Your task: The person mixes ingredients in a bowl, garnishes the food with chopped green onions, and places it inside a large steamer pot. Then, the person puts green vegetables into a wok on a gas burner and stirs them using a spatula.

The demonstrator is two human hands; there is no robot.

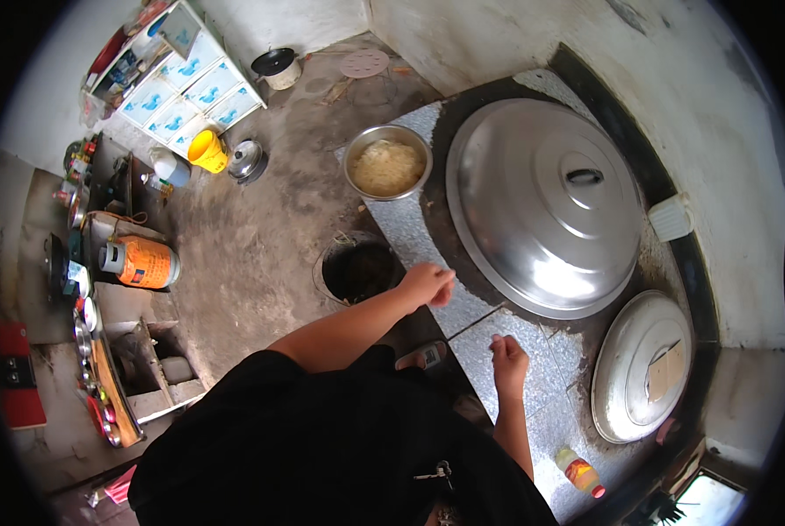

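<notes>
My left hand [427,285] hovers at the tiled stove's front edge, fingers curled, near a big domed metal lid [530,204]. Below it in the picture, my right hand [509,360] is held over the grey speckled tiles [478,348] with its fingers bent. Nothing can be made out in either hand, and small things inside the curled fingers would be hidden. A metal basin [388,162] of pale yellowish food stands at the stove's far corner. A smaller metal lid [641,368] with a piece of cardboard on it lies at the right.
A bottle [580,472] with a red cap lies on the tiles. A dark bucket [358,268] stands on the floor beside the stove. An orange gas cylinder [146,262], a yellow bucket [208,151] and a lidded pot [246,161] are at the left. A white container [671,217] stands by the wall.
</notes>
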